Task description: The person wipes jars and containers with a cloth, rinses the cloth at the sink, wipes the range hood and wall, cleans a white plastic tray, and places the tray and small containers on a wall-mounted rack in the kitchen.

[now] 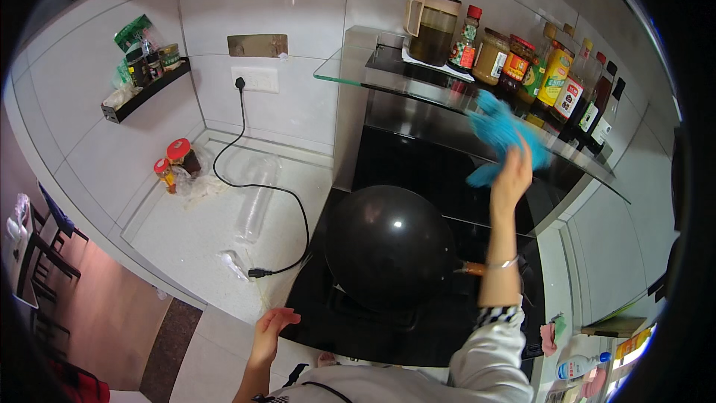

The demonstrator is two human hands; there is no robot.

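Note:
My right hand [512,173] grips a blue cloth [500,131], blurred by motion, at the front edge of the glass shelf [414,89]. Below that arm, a black wok [391,246] with a wooden handle [472,268] sits on the black glass cooktop [369,338]. My left hand [275,326] hangs near the front left corner of the cooktop, holding nothing. On the shelf stand a pitcher of dark liquid [433,28], a red-capped sauce bottle [465,39], jars [492,56] and several seasoning bottles [570,92] close beyond the cloth.
A black power cord [268,186] runs from the wall socket [254,79] across the white counter [173,229]. Red-lidded jars [180,151] and a clear plastic roll [258,198] lie there too. A small wall rack [148,89] holds jars. At right are a spray bottle [579,366] and cloths [549,338].

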